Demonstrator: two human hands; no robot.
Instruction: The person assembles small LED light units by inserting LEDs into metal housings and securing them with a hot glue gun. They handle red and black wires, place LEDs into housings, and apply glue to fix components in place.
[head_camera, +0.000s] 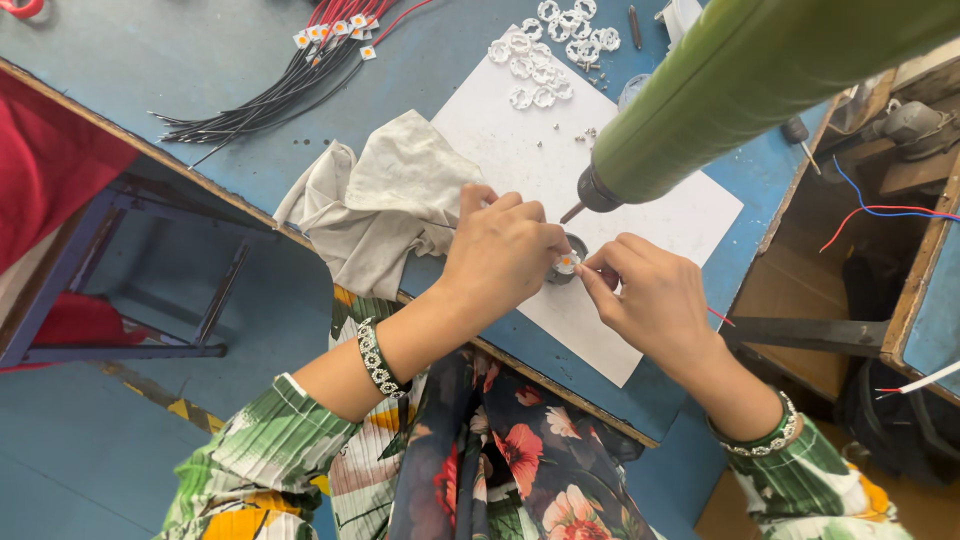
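Left hand (503, 250) is curled over a small dark round holder (570, 262) on the counter, fingers closed around its left side, pinning it in place. Right hand (650, 300) comes in from the other side, thumb and forefinger pinched together on a tiny white square chip with an orange centre (567, 263) that sits right on top of the holder. So the little piece lies between the two hands, touching both, the left hand's fingertips on its left edge, the right hand's on its right; neither hand is clearly nearer. Whether the chip is seated flat or tilted, I cannot tell, it is too small.

Hanging just above and to the far side is a green powered screwdriver (740, 90), its body slanting up to the far right, its dark tip pointing down and left toward the holder, near but not touching.

All of this rests on a white sheet (640, 200) on the blue counter (180, 70). Left of the hands lies a crumpled pale cloth (380, 200). Farther off, a scatter of white ring-shaped parts (545, 50), and far left a bundle of black and red wires (290, 80).
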